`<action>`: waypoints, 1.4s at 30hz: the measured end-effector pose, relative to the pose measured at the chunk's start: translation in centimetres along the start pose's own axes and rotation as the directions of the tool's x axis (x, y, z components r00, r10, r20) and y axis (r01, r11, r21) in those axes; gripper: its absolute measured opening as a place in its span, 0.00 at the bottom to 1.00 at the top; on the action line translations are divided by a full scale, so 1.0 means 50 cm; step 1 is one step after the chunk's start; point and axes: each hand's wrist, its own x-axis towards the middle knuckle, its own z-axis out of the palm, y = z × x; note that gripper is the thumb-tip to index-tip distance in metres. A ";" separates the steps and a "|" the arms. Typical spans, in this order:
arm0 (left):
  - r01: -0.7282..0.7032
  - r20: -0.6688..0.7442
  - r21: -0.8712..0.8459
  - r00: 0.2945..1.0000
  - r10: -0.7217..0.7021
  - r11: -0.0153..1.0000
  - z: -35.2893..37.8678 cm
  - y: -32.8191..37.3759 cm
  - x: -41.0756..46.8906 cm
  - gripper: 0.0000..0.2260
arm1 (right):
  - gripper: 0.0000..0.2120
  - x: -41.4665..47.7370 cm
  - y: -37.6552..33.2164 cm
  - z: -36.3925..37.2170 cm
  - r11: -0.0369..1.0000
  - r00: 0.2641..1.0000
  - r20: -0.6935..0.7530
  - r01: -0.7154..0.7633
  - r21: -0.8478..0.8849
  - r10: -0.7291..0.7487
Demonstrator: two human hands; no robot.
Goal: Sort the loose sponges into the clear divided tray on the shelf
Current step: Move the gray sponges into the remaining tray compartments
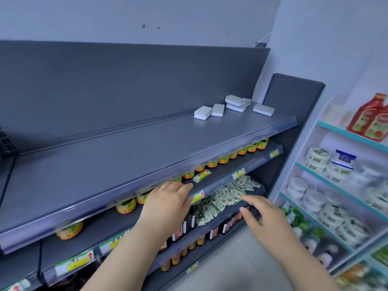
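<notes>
Several white-and-grey sponges lie loose at the far right end of the grey top shelf [126, 148]: one sponge [202, 112], a second beside it [218, 110], a small stack [237, 103] and a single one [264, 109] nearest the edge. No clear divided tray is in view. My left hand [168, 201] reaches forward just below the shelf's front lip, fingers straight, holding nothing. My right hand [260, 215] is held out lower and to the right, fingers relaxed and spread, also empty. Both hands are well short of the sponges.
Below the top shelf are rows of yellow-lidded jars [126, 205], a heap of small sachets [226, 196] and dark bottles [189, 223]. A white rack [336, 179] to the right holds red sauce bottles [371, 120] and round tins [319, 158]. A dark basket edge [6, 141] sits at the far left.
</notes>
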 end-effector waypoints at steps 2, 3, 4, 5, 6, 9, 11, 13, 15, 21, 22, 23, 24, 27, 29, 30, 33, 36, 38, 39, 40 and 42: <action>0.019 0.017 -0.002 1.000 -0.019 1.000 0.016 0.013 0.034 0.14 | 0.16 0.028 0.029 -0.004 1.000 1.000 0.018 0.000 0.014 0.000; 0.029 0.026 -0.004 0.999 -0.029 1.000 0.024 0.017 0.052 0.15 | 0.16 0.044 0.042 -0.005 1.000 1.000 0.027 0.003 0.020 -0.003; 0.037 0.028 -0.011 0.999 -0.037 0.999 0.033 0.020 0.072 0.16 | 0.16 0.062 0.053 -0.005 1.000 0.999 0.034 0.007 0.026 -0.008; 0.041 0.021 -0.017 0.999 -0.040 0.999 0.043 0.021 0.093 0.17 | 0.16 0.084 0.064 -0.004 0.999 0.999 0.040 0.012 0.033 -0.014; 0.040 0.007 -0.022 0.999 -0.040 0.999 0.055 0.020 0.116 0.15 | 0.16 0.107 0.075 -0.004 0.999 0.999 0.046 0.018 0.041 -0.020; 0.047 -0.025 -0.033 0.999 -0.048 0.998 0.095 0.013 0.199 0.13 | 0.16 0.195 0.102 -0.008 0.998 0.998 0.057 0.035 0.053 -0.038; 0.067 -0.034 -0.007 0.997 -0.067 0.998 0.118 0.007 0.263 0.16 | 0.15 0.264 0.119 -0.014 0.997 0.997 0.035 0.064 0.053 -0.066; 0.084 -0.043 -0.006 0.996 -0.085 0.996 0.143 -0.002 0.328 0.15 | 0.15 0.337 0.135 -0.024 0.996 0.996 0.014 0.091 0.027 -0.091; 0.103 -0.038 -0.042 0.994 -0.105 0.994 0.166 -0.012 0.392 0.11 | 0.15 0.411 0.150 -0.041 0.994 0.994 0.020 0.109 -0.013 -0.109; 0.155 -0.008 -0.076 0.988 -0.156 0.985 0.226 -0.045 0.566 0.13 | 0.14 0.596 0.203 -0.100 0.994 0.993 -0.060 0.104 -0.018 -0.105; 0.154 -0.004 -0.073 0.988 -0.155 0.985 0.235 -0.047 0.591 0.13 | 0.13 0.618 0.218 -0.101 0.995 0.993 -0.065 0.099 -0.004 -0.099; 0.155 0.006 -0.073 0.988 -0.155 0.985 0.243 -0.048 0.614 0.13 | 0.13 0.637 0.232 -0.099 0.995 0.994 -0.060 0.095 0.014 -0.094; 0.159 0.022 -0.074 0.987 -0.158 0.984 0.249 -0.048 0.635 0.13 | 0.12 0.654 0.246 -0.094 0.995 0.995 -0.049 0.089 0.037 -0.087; 0.186 0.059 -0.061 0.981 -0.182 0.981 0.268 -0.050 0.693 0.14 | 0.12 0.715 0.283 -0.079 0.989 0.996 -0.021 0.086 0.120 -0.084; 0.208 0.052 -0.043 0.977 -0.206 0.977 0.280 -0.052 0.728 0.14 | 0.11 0.768 0.300 -0.075 0.981 0.995 0.002 0.093 0.172 -0.095; 0.223 0.062 -0.021 0.973 -0.221 0.975 0.287 -0.052 0.747 0.15 | 0.11 0.797 0.307 -0.075 0.975 0.994 0.015 0.100 0.199 -0.105; 0.293 0.120 0.073 0.946 -0.300 0.953 0.311 -0.054 0.807 0.16 | 0.11 0.887 0.321 -0.073 0.953 0.984 0.047 0.154 0.260 -0.172; 0.365 0.142 0.125 0.914 -0.381 0.923 0.343 -0.058 0.861 0.15 | 0.11 0.971 0.325 -0.066 0.931 0.956 0.109 0.232 0.280 -0.271; 0.420 0.180 0.156 0.878 -0.444 0.894 0.370 -0.056 0.890 0.15 | 0.13 1.029 0.327 -0.064 0.921 0.924 0.181 0.285 0.265 -0.338; 0.440 0.199 0.182 0.859 -0.471 0.879 0.383 -0.055 0.903 0.16 | 0.14 1.060 0.328 -0.063 0.917 0.904 0.220 0.311 0.248 -0.366; 0.450 0.213 0.221 0.843 -0.494 0.865 0.394 -0.053 0.914 0.16 | 0.14 1.090 0.329 -0.059 0.914 0.885 0.256 0.334 0.228 -0.388; 0.462 0.222 0.311 0.814 -0.536 0.830 0.408 -0.045 0.927 0.16 | 0.16 1.144 0.331 -0.039 0.908 0.847 0.328 0.380 0.180 -0.419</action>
